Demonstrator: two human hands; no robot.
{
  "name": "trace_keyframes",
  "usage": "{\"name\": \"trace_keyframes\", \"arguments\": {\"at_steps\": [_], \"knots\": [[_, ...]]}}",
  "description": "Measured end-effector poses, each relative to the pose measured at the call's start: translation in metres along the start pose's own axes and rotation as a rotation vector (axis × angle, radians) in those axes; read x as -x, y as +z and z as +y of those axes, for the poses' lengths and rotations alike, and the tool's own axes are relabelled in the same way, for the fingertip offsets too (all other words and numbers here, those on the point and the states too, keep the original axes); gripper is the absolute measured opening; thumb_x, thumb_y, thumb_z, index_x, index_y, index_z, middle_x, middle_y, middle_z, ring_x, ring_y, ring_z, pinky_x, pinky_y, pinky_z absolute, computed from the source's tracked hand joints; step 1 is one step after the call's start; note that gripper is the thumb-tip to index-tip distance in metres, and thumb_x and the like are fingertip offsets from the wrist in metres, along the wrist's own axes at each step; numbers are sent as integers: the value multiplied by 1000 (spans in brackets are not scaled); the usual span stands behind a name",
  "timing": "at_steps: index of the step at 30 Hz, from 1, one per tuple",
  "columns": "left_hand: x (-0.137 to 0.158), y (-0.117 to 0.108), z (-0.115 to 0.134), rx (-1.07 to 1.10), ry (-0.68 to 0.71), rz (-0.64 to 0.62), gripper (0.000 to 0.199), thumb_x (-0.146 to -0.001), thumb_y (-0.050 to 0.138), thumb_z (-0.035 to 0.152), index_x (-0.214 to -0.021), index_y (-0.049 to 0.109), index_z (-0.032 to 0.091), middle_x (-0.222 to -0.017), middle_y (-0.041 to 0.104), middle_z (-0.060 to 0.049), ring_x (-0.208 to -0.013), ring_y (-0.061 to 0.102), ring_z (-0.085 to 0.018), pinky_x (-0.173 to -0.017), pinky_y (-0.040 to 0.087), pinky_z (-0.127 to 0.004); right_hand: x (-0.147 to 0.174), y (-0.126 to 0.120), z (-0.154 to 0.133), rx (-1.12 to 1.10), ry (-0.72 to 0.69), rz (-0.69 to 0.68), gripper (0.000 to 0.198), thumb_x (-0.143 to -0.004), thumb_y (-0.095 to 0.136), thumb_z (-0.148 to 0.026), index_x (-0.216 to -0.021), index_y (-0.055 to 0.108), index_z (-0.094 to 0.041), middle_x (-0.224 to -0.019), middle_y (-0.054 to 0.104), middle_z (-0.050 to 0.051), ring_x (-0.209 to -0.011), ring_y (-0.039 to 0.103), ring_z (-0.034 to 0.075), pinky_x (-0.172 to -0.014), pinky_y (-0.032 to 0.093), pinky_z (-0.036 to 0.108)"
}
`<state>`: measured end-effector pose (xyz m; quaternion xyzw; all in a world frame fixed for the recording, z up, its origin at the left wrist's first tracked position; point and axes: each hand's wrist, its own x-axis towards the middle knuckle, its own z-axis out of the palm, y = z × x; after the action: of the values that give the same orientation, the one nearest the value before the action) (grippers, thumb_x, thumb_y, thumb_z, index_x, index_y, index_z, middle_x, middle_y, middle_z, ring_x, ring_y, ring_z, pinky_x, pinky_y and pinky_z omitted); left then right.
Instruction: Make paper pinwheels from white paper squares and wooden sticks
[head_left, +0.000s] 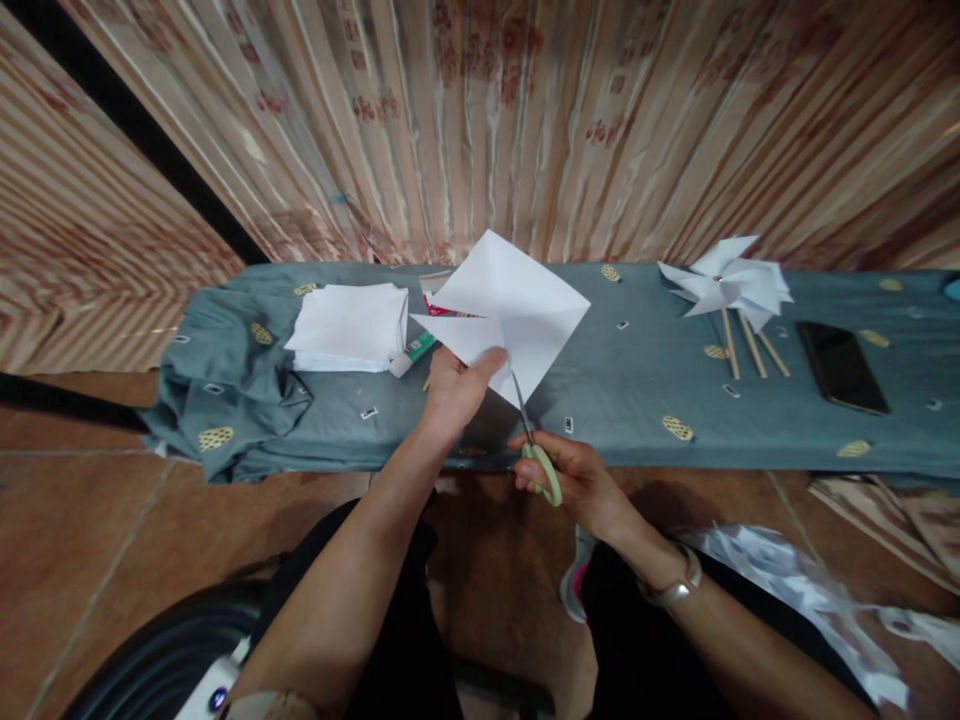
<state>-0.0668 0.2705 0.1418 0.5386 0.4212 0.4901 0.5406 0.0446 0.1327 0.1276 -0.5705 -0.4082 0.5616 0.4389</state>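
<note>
A square sheet of white paper is pinched in my left hand, thumb on top. One slit opens on its left side, running from the corner toward the middle. My right hand grips light-green-handled scissors, whose blades reach into the sheet's near corner. Behind my left hand lie a green-labelled glue stick and a partly hidden red item. To the left rests a stack of white paper.
White paper pinwheels on wooden sticks lie at the right, beside a dark phone. A grey-green patterned cloth covers the narrow table. A curtain hangs behind it. A clear bag of white scraps sits on the floor at right.
</note>
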Motion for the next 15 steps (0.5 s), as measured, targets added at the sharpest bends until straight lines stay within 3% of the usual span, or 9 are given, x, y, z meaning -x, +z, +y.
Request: {"name": "trace_keyframes", "arguments": {"at_steps": [8, 15], "knots": [[0, -3, -2, -46, -15, -9, 18, -60, 72, 24, -74, 66, 14, -74, 70, -4, -72, 65, -19, -75, 51, -31, 0, -1, 4, 0, -10, -7, 39, -74, 70, -52, -95, 63, -20, -65, 63, -1, -57, 57, 11, -51, 44, 23], [5, 1, -4, 11, -38, -72, 20, -59, 73, 22, -76, 67, 14, -81, 72, -5, -75, 66, -20, -73, 53, -31, -1, -4, 1, 86, -85, -14, 39, -79, 65, -54, -96, 63, -19, -69, 65, 1, -61, 60, 13, -54, 46, 24]]}}
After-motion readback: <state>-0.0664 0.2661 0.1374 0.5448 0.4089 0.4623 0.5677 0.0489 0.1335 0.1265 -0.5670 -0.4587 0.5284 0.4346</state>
